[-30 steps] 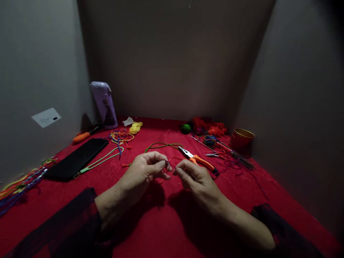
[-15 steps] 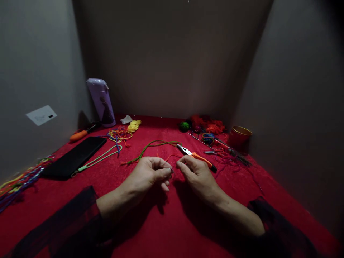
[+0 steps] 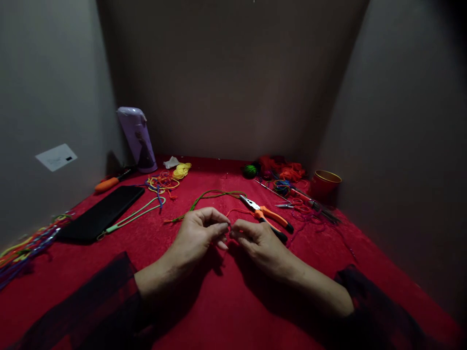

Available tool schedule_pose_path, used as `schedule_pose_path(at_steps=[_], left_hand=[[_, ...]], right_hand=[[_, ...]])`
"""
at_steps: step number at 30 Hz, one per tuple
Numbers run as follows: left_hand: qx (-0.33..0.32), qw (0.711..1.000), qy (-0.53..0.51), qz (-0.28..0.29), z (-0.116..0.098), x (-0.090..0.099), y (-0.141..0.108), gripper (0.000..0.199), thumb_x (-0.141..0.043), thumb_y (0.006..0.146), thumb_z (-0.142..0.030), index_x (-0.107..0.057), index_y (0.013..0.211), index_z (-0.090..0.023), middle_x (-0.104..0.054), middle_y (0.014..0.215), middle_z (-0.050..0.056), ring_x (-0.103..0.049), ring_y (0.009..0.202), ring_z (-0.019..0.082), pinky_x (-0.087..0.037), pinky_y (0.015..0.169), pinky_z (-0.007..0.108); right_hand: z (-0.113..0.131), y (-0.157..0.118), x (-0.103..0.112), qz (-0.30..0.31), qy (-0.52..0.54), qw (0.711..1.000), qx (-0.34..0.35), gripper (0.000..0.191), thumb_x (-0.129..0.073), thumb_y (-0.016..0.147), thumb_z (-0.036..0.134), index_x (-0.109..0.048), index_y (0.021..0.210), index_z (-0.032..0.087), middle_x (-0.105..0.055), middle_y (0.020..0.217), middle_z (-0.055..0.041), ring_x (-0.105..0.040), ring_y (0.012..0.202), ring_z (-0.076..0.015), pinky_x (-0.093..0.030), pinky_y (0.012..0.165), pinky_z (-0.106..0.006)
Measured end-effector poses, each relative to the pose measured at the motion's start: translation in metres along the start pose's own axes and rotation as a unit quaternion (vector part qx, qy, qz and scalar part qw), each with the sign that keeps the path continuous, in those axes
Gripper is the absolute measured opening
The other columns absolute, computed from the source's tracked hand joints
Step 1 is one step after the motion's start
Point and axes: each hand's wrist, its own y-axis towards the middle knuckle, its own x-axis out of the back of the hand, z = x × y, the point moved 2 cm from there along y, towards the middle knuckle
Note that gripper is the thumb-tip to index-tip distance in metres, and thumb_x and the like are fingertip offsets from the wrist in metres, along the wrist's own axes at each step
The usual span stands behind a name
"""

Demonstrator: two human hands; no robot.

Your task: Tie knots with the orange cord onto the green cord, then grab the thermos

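My left hand (image 3: 200, 234) is closed in a pinch, thumb against forefinger, on a thin red cord (image 3: 239, 210). The cord curves up from the fingertips toward the pliers; its pinched part is mostly hidden. My right hand (image 3: 263, 247) is also closed, its bent fingertips meeting those of the left at the cord. Just beyond the right hand lie pliers (image 3: 260, 209) with orange and black handles, jaws pointing away to the left. A green cord (image 3: 204, 195) lies in a loose loop behind my left hand.
At left lie a black phone (image 3: 104, 214) with a pale green strap (image 3: 140, 214), an orange-handled tool (image 3: 107, 184) and colourful cords (image 3: 34, 243). A purple bottle (image 3: 136, 138) stands behind. Tangled yarn (image 3: 292, 170), small scissors (image 3: 284, 206) and a red cup (image 3: 326, 187) occupy the right.
My right hand has moved left and closed in, so its fingertips now meet the left hand's. The left hand has shifted slightly up and left. More of the pliers' handles shows.
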Motion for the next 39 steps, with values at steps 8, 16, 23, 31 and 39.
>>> schedule_pose_path(at_steps=[8, 16, 23, 31, 39], left_hand=[[0.003, 0.999, 0.024, 0.023, 0.004, -0.001, 0.000, 0.008, -0.064, 0.068, -0.016, -0.057, 0.066, -0.013, -0.054, 0.053, -0.004, -0.049, 0.037, 0.005, -0.036, 0.036, 0.015], [-0.014, 0.999, 0.035, 0.018, 0.006, 0.000, 0.003, 0.012, -0.061, 0.071, -0.024, -0.053, 0.070, -0.015, -0.050, 0.051, -0.007, -0.044, 0.036, 0.005, -0.037, 0.037, 0.018], [-0.017, 0.998, 0.064, 0.006, 0.008, -0.001, 0.003, 0.013, -0.059, 0.072, -0.027, -0.053, 0.072, -0.015, -0.048, 0.047, -0.007, -0.046, 0.035, 0.008, -0.038, 0.037, 0.019], [0.008, 0.998, 0.049, 0.026, 0.010, -0.001, 0.003, 0.015, -0.061, 0.071, -0.028, -0.055, 0.072, -0.015, -0.051, 0.049, -0.005, -0.049, 0.040, 0.009, -0.038, 0.042, 0.021], [0.079, 0.995, 0.022, 0.054, 0.005, 0.003, 0.004, 0.011, -0.065, 0.064, -0.020, -0.061, 0.067, -0.011, -0.056, 0.054, 0.000, -0.049, 0.045, 0.008, -0.039, 0.047, 0.021]], right_hand=[[0.006, -0.006, -0.003, 0.022, -0.002, 1.000, 0.015, 0.020, -0.046, 0.085, 0.018, -0.064, 0.077, 0.019, -0.055, 0.059, 0.0029, -0.046, 0.053, -0.0101, -0.033, 0.053, -0.020], [0.011, -0.002, 0.000, -0.035, -0.046, 0.998, 0.026, 0.022, -0.042, 0.090, 0.017, -0.057, 0.074, 0.017, -0.055, 0.072, -0.0010, -0.048, 0.066, -0.0121, -0.036, 0.061, -0.024], [0.017, -0.002, 0.002, -0.096, -0.059, 0.993, 0.037, 0.016, -0.044, 0.090, 0.021, -0.054, 0.079, 0.018, -0.053, 0.078, -0.0026, -0.049, 0.073, -0.0148, -0.038, 0.068, -0.028], [0.013, -0.002, 0.000, -0.090, -0.097, 0.991, 0.021, 0.017, -0.041, 0.090, 0.020, -0.050, 0.075, 0.018, -0.052, 0.073, -0.0017, -0.048, 0.066, -0.0140, -0.036, 0.062, -0.026], [0.012, -0.003, 0.001, -0.062, -0.225, 0.970, 0.064, 0.015, -0.039, 0.089, 0.014, -0.048, 0.079, 0.019, -0.053, 0.080, -0.0027, -0.047, 0.065, -0.0137, -0.032, 0.059, -0.025]])
